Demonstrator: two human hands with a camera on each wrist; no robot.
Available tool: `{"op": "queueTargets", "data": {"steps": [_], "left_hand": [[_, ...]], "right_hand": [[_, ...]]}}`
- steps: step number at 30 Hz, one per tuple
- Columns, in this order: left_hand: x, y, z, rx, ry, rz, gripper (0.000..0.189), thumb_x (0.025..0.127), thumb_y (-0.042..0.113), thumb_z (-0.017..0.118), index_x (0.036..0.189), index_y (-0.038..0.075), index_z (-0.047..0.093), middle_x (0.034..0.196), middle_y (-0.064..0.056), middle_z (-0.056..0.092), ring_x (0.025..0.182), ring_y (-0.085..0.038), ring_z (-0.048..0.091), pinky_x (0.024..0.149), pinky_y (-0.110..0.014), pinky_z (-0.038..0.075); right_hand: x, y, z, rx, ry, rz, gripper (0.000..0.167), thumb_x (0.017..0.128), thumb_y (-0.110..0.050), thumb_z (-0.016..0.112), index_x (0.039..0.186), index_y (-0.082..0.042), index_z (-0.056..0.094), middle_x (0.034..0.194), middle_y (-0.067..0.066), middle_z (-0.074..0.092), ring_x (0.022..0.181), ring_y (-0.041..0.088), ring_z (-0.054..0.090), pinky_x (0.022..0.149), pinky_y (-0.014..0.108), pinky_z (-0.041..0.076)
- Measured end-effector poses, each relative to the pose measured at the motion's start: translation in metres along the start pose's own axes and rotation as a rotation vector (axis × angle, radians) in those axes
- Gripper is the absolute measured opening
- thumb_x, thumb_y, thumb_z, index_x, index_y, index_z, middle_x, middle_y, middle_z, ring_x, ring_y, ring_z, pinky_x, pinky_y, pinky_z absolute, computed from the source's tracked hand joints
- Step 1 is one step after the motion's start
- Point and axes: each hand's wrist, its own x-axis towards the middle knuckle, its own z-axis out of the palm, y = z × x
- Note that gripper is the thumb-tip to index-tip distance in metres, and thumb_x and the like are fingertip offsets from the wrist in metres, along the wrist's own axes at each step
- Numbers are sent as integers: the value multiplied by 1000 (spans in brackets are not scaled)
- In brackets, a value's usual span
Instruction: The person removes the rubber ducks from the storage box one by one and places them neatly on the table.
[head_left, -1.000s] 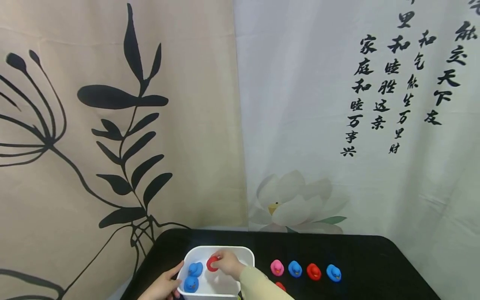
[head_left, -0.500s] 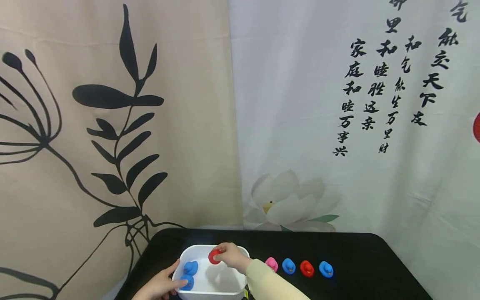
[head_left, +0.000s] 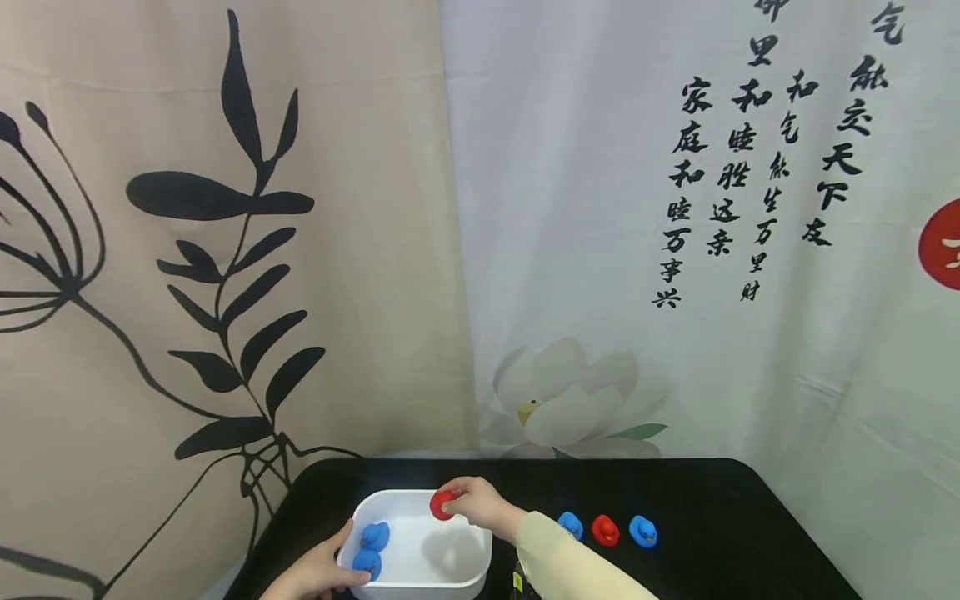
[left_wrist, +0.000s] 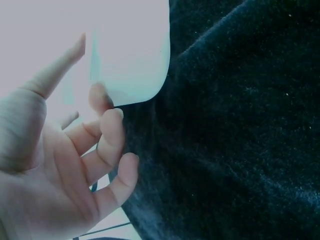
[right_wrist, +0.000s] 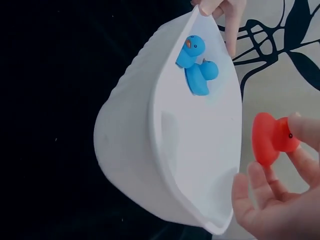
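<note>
My left hand (head_left: 311, 571) grips the left side of a white plastic tub (head_left: 420, 550), thumb at the rim and other fingers outside the wall. In the left wrist view, fingertips curl against the tub's pale corner (left_wrist: 135, 75). My right hand (head_left: 483, 507) pinches a red rubber duck (right_wrist: 267, 137) between thumb and fingers. That duck hangs over the far right part of the tub, above its shadow. Inside, at the left end, two blue rubber ducks (head_left: 375, 536) sit close together, one nearer the front.
To the right of the tub, a row holds a blue duck (head_left: 571, 525) partly behind my sleeve, a red duck (head_left: 605, 531) and another blue duck (head_left: 643, 531). Black cloth (head_left: 712, 550) covers the table. A printed curtain (head_left: 405, 250) hangs behind its back edge.
My right hand has lifted the red duck from low in the tub, up and rightward. My left hand stays at the tub's side. The sleeve now hides a pink duck; the head view has shifted.
</note>
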Motion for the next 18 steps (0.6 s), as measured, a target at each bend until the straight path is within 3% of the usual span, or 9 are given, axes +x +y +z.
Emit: {"op": "queueTargets", "data": {"steps": [3,5,11,18], "left_hand": [[-2,2,0,-80,-58,21,104,83,30,78,148,-11,8,136,-45,29,95,-43,61,77,-55,52],[-4,2,0,-121,-90,22,106,82,29,78,149,-10,5,138,-46,24,100,-46,60,78,-58,50],[-4,5,2,-139,-107,8,107,81,28,79,149,-9,5,138,-46,23,99,-44,61,77,-55,51],[-1,4,1,-65,-109,37,106,83,33,76,148,-11,6,137,-46,26,98,-41,61,82,-59,48]], "right_hand": [[-6,3,-11,4,-8,-4,21,86,-9,69,107,-8,70,95,4,65,84,25,61,71,49,49],[-11,4,-19,5,-17,-3,21,86,-11,69,107,-10,70,96,4,65,85,24,60,74,53,49],[-28,2,-47,-1,-27,-26,24,87,-11,68,111,-11,70,100,4,65,87,23,60,74,52,49],[-52,3,-82,-43,5,-73,27,89,-13,68,115,-9,69,102,5,65,84,19,61,70,42,51]]}}
